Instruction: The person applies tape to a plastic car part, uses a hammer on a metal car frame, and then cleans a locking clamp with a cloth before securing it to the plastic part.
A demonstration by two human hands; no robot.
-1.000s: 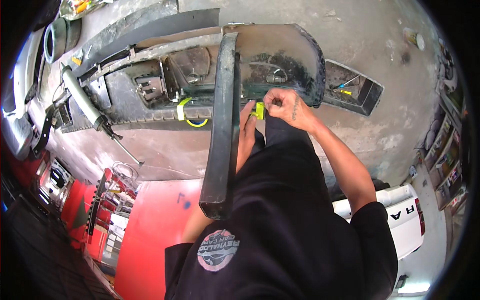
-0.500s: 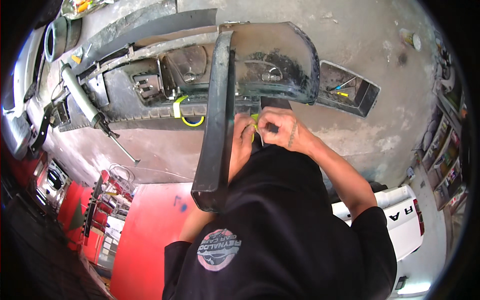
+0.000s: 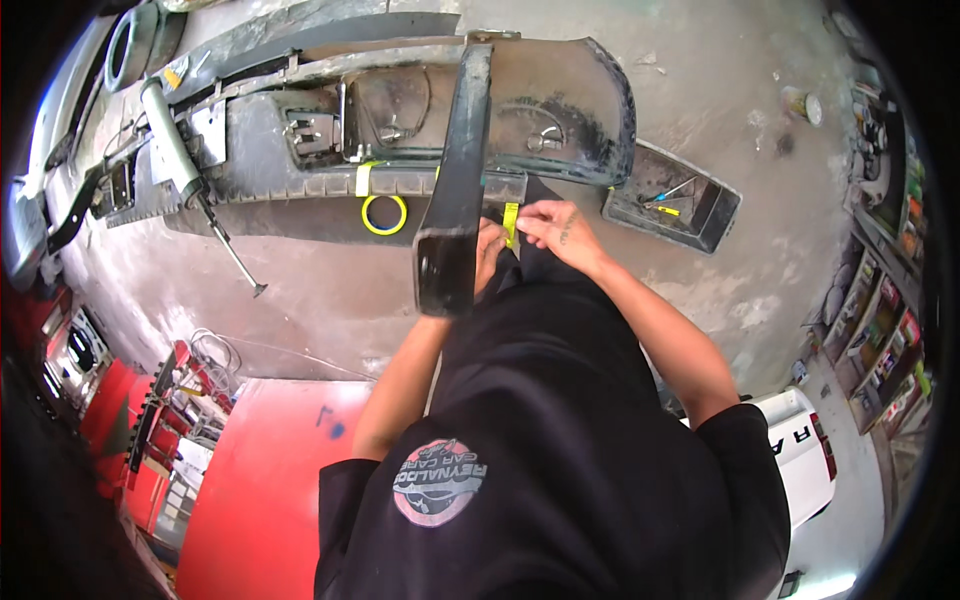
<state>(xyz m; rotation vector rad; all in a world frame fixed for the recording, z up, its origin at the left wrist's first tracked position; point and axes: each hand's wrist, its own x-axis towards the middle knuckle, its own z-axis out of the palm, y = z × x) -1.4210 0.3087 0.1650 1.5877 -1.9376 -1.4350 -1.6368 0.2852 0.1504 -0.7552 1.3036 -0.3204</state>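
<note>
Tape strip (image 3: 511, 222), likely light and sticky, best held by edges, is pinched by right hand (image 3: 560, 232); grip of left hand (image 3: 488, 254) is unclear.

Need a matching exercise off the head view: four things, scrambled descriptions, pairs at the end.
Things
1. yellow strip
2. tape roll
3. tubular tool
4. open tray

Descriptions
A. grey barrel, thin rod at one end
B. black, to the right of both hands
C. between the left hand and the right hand
D. ring-shaped, to the left of both hands

Pairs: 1-C, 2-D, 3-A, 4-B
</note>
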